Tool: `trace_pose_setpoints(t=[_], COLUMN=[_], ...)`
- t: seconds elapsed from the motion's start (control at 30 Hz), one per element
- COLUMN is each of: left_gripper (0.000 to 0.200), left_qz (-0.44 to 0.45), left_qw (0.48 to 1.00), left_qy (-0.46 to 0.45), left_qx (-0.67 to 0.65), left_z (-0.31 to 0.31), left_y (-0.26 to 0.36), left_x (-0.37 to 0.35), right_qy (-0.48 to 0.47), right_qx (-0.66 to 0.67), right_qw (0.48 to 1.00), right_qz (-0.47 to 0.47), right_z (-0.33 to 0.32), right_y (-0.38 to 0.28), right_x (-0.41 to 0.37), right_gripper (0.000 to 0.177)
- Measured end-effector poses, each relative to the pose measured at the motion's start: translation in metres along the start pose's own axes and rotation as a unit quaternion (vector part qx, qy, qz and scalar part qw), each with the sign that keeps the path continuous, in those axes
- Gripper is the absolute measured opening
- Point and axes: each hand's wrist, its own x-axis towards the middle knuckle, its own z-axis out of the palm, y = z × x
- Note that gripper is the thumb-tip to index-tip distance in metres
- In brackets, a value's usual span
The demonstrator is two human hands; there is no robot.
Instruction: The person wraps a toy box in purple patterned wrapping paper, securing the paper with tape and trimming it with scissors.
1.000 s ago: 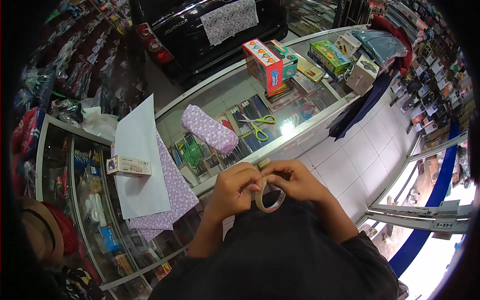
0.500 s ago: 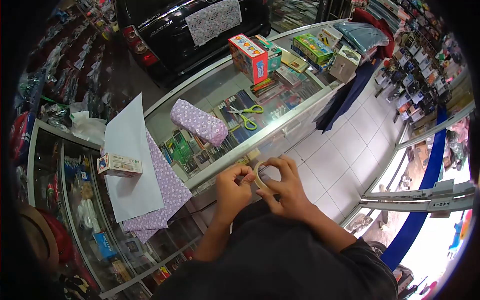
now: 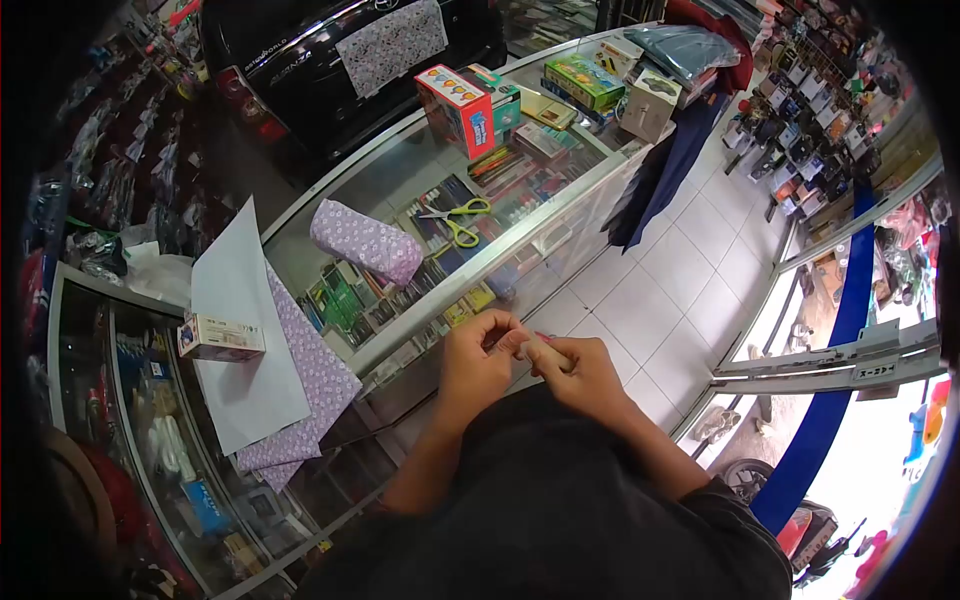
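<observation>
My left hand (image 3: 480,362) is closed in a pinch, its fingertips meeting those of my right hand (image 3: 585,372) in front of my chest. My right hand is curled shut around a roll of tape, now almost wholly hidden by the fingers. What the left fingertips pinch is too small to make out. Beyond the hands, a wrapped bundle in purple flowered paper (image 3: 366,242) lies on the glass counter (image 3: 440,290). Scissors with yellow-green handles (image 3: 462,222) lie open beside it.
To the left, a white sheet (image 3: 245,350) covers more flowered paper (image 3: 305,360), with a small box (image 3: 222,337) on top. A red box (image 3: 455,110), a green box (image 3: 583,80) and a grey box (image 3: 650,104) stand at the counter's far end. A black car (image 3: 300,60) is behind.
My hands have come together, and my right fingers have closed over the tape roll, which showed as a ring before. The view has shifted, so the counter sits slightly further left.
</observation>
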Motion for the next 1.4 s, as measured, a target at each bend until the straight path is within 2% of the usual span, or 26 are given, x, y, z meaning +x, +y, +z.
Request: trace_pose_setpoints(t=[0.03,0.17,0.27,0.33,0.37,0.43,0.47,0.5,0.53,0.57,0.63,0.83,0.97,1.07,1.13,1.17,1.23,1.27,1.3,1.37,1.4], left_gripper=[0.007,0.010,0.014,0.017,0.017,0.020,0.016,0.016,0.013,0.012,0.011,0.016,0.022,0.027,0.033,0.033,0.037,0.036,0.036,0.034,0.034], left_qz=[-0.038,-0.049,0.018,0.033,0.035,0.004,-0.025,-0.026,-0.034,-0.043,-0.061,-0.146,-0.126,-0.121,-0.104,-0.106,-0.036,-0.079,-0.082,-0.030,-0.032], left_qw=[0.996,0.992,0.993,0.990,0.990,0.987,0.991,0.991,0.998,0.999,0.998,0.988,0.991,0.992,0.994,0.994,0.982,0.981,0.981,0.970,0.969], left_qy=[-0.033,-0.057,-0.011,-0.014,-0.012,-0.006,0.010,0.012,-0.002,-0.015,-0.007,-0.009,-0.010,0.003,0.018,0.019,-0.003,0.007,0.011,0.025,0.027], left_qx=[-0.075,-0.103,-0.117,-0.136,-0.134,-0.162,-0.129,-0.127,-0.060,0.008,0.007,0.041,0.044,0.027,0.019,0.018,0.183,0.176,0.176,0.242,0.242], left_z=[0.001,0.006,0.017,0.022,0.023,0.027,0.028,0.029,0.028,0.028,0.030,0.046,0.059,0.067,0.075,0.079,0.084,0.089,0.092,0.097,0.099], left_y=[-0.001,-0.003,-0.014,-0.014,-0.011,0.004,0.008,0.010,0.011,0.012,0.012,0.017,0.015,0.010,0.011,0.010,0.005,0.008,0.006,0.000,0.000], left_x=[0.002,0.011,0.031,0.043,0.048,0.058,0.065,0.072,0.079,0.086,0.101,0.141,0.168,0.191,0.208,0.218,0.235,0.241,0.244,0.252,0.254], right_qy=[0.015,-0.010,-0.016,-0.080,-0.081,-0.132,-0.134,-0.177,-0.219,-0.222,-0.216,-0.231,-0.238,-0.236,-0.240,-0.241,-0.233,-0.237,-0.235,-0.234,-0.237], right_qx=[0.001,-0.057,-0.048,-0.067,-0.066,0.004,0.005,0.076,0.146,0.148,0.088,0.076,0.074,0.100,0.017,0.016,0.073,0.071,0.085,0.098,0.095], right_qw=[1.000,0.998,0.998,0.994,0.994,0.991,0.991,0.979,0.960,0.959,0.968,0.965,0.962,0.955,0.955,0.954,0.948,0.947,0.945,0.942,0.943], right_qz=[-0.002,-0.006,-0.024,0.022,0.018,0.030,0.028,0.060,0.094,0.094,0.090,0.099,0.107,0.152,0.174,0.175,0.203,0.203,0.210,0.218,0.216], right_z=[0.001,-0.016,-0.031,-0.047,-0.055,-0.072,-0.082,-0.090,-0.097,-0.101,-0.110,-0.132,-0.149,-0.159,-0.163,-0.164,-0.162,-0.162,-0.162,-0.164,-0.165], right_y=[0.004,0.001,0.001,-0.006,-0.009,-0.010,-0.003,0.007,0.014,0.018,0.018,0.026,0.034,0.037,0.042,0.050,0.071,0.076,0.080,0.082,0.082], right_x=[0.002,0.012,0.028,0.036,0.041,0.051,0.058,0.065,0.072,0.077,0.087,0.123,0.142,0.156,0.170,0.175,0.189,0.194,0.198,0.205,0.208], right_gripper=[0.031,0.033,0.034,0.034,0.034,0.032,0.032,0.031,0.030,0.030,0.030,0.031,0.033,0.037,0.039,0.039,0.039,0.039,0.039,0.040,0.040])
